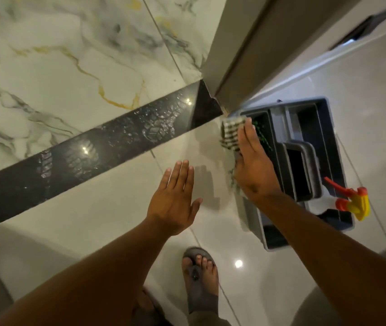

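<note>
Here, the cloth (230, 134), a blurred grey-and-white striped rag, sits right of centre in the frame, under the fingers of the right hand (254, 170) and showing along their left side, with more of it trailing beneath the palm; the hand lies back-up over it with fingers nearly straight and close together, touching the cloth along their length; the thumb is hidden, so I cannot tell whether it pinches the cloth from below; hand and cloth overlap the left edge of a grey caddy (328, 128) with several compartments, which stands on the floor at the right of the frame; something green (261, 135) shows in the compartment just beside the fingertips; a spray trigger (351, 201) in orange and yellow sticks out at the caddy's lower right; the left hand (174, 201), at the centre of the frame, is spread flat with fingers straight and thumb out, holding nothing; below it a foot in a grey sandal (200, 278) stands on pale glossy tiles (93, 231); a black threshold strip (93, 151) with wet footprints runs diagonally from lower left to centre; veined marble tiles (58, 67) fill the upper left; a beige door frame (241, 55) rises at upper right.
</note>
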`<state>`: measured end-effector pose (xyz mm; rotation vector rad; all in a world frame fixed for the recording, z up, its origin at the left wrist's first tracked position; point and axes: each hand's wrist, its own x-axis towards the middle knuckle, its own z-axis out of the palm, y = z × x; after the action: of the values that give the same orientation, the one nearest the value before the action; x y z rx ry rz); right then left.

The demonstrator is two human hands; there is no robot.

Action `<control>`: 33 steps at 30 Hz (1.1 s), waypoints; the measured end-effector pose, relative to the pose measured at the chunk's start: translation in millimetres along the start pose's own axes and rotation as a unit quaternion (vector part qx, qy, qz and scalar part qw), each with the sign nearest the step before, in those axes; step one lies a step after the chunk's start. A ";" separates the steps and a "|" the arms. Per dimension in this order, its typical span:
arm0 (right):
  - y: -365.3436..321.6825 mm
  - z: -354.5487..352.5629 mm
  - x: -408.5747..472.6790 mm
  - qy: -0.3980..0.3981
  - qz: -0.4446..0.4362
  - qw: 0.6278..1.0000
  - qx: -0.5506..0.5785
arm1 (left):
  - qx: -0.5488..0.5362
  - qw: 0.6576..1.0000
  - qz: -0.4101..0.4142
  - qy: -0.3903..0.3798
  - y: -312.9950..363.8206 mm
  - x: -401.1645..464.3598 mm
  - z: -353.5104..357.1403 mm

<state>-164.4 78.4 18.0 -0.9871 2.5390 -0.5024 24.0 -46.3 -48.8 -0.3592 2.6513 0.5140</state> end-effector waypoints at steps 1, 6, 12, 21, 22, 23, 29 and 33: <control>-7.1 3.6 19.6 0.007 -0.007 1.000 -0.001 | 0.005 1.000 0.004 0.001 -9.0 4.6 2.6; -34.0 74.7 117.9 -0.053 -0.025 0.998 0.003 | 0.020 1.000 0.009 0.018 -67.0 39.3 36.3; -17.1 159.2 139.0 -0.081 -0.058 0.991 -0.091 | 0.030 0.995 0.065 0.075 -117.7 42.8 96.7; -3.4 168.5 166.9 -0.048 -0.158 0.972 -0.166 | 0.030 0.991 0.080 0.103 -119.6 43.8 99.5; 0.4 167.3 168.4 -0.047 -0.156 0.973 -0.166 | 0.029 0.990 0.080 0.108 -119.4 42.9 99.4; 5.0 165.1 171.2 -0.043 -0.151 0.974 -0.164 | 0.030 0.990 0.080 0.114 -119.8 42.7 99.1; -9.2 170.3 235.0 0.022 -0.077 0.974 -0.210 | 0.025 0.985 0.091 0.145 -123.0 45.5 104.2; 0.1 174.0 186.6 -0.012 -0.143 0.968 -0.204 | 0.031 0.986 0.089 0.135 -120.6 45.1 99.1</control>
<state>-212.9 -84.9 -171.9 -1.5062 2.5433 -0.0325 57.4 -122.2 -188.5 -0.1828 2.9728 0.4654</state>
